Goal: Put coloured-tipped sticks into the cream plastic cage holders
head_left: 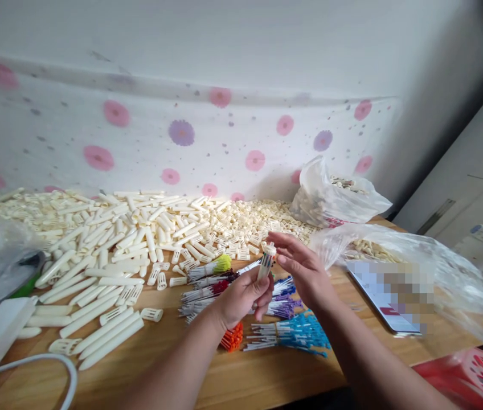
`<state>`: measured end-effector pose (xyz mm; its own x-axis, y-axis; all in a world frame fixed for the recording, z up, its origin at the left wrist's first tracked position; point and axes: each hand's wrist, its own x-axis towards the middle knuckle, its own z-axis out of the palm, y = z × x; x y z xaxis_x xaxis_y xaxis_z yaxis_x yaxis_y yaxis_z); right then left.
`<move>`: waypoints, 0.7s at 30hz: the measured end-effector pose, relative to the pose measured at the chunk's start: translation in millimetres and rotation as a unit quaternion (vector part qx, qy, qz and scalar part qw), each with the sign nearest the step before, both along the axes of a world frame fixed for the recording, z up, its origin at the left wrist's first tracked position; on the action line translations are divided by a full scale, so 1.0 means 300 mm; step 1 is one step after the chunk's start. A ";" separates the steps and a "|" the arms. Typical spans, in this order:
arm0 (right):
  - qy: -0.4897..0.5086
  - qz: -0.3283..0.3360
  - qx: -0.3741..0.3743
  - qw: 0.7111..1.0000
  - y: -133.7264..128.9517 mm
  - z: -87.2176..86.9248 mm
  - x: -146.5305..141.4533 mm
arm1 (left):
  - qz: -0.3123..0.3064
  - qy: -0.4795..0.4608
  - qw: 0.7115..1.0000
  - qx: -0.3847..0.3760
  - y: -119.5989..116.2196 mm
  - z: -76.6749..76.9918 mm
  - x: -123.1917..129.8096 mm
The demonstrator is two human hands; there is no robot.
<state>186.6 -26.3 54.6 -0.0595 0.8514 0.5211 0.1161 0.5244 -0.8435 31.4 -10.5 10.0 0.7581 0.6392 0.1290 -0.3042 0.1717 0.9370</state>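
Note:
My left hand (248, 293) is wrapped round a cream pen barrel (266, 265) held upright, with dark slots and a cap-like piece at its top. My right hand (303, 265) is beside the barrel's top, its fingers extended and apart; whether a fingertip touches the barrel is unclear. Beneath and around the hands lie bundles of thin refills: light blue (295, 333), orange (232, 337), purple (284, 306), dark red (218, 287) and yellow-green (222, 263).
Cream tubes (109, 336) and slotted pieces (241, 219) are heaped across the left and back of the wooden table (173, 370). Plastic bags (322, 199), a phone (382, 302) and a red box (467, 376) are at right. A white cable (73, 376) curves at lower left.

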 end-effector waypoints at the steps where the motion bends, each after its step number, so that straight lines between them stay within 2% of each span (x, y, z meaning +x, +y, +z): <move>1: -0.060 -0.018 0.032 0.998 0.002 0.014 0.012 | -0.002 -0.001 1.000 -0.013 -0.001 0.003 -0.003; 3: -0.146 -0.048 0.086 0.984 0.008 0.033 0.025 | 0.004 0.003 0.999 -0.043 -0.001 0.002 -0.008; 5: -0.162 -0.062 0.107 0.979 0.021 0.034 0.024 | 0.014 0.020 0.997 -0.067 0.003 -0.004 -0.013; 9: -0.096 -0.013 0.034 0.995 0.066 0.023 0.037 | 0.041 0.065 0.996 -0.046 0.024 -0.016 -0.017; 12: -0.057 0.001 -0.017 0.998 0.107 0.074 0.139 | 0.112 0.050 0.992 -0.010 0.034 -0.004 -0.014; 14: -0.034 -0.063 -0.004 0.997 0.152 0.151 0.272 | 0.189 0.068 0.979 0.012 0.040 0.007 -0.014; 17: 0.024 -0.222 0.055 0.973 0.262 0.293 0.524 | 0.269 0.135 0.953 0.026 0.052 0.014 -0.019; 18: 0.040 -0.293 0.081 0.952 0.310 0.334 0.606 | 0.279 0.147 0.949 0.024 0.056 0.012 -0.021; 19: 0.030 -0.415 0.098 0.904 0.363 0.367 0.681 | 0.286 0.153 0.946 0.022 0.060 0.009 -0.023; 20: 0.024 -0.461 0.104 0.881 0.417 0.390 0.747 | 0.293 0.155 0.943 0.024 0.063 0.004 -0.024; 21: 0.013 -0.476 0.103 0.873 0.472 0.403 0.802 | 0.303 0.154 0.940 0.028 0.065 0.000 -0.024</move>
<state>427.1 115.4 175.5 0.6382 0.3963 0.6601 0.5649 0.3415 -0.7512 24.1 8.9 10.0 0.2644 0.9644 0.0094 -0.0437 0.0022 0.9990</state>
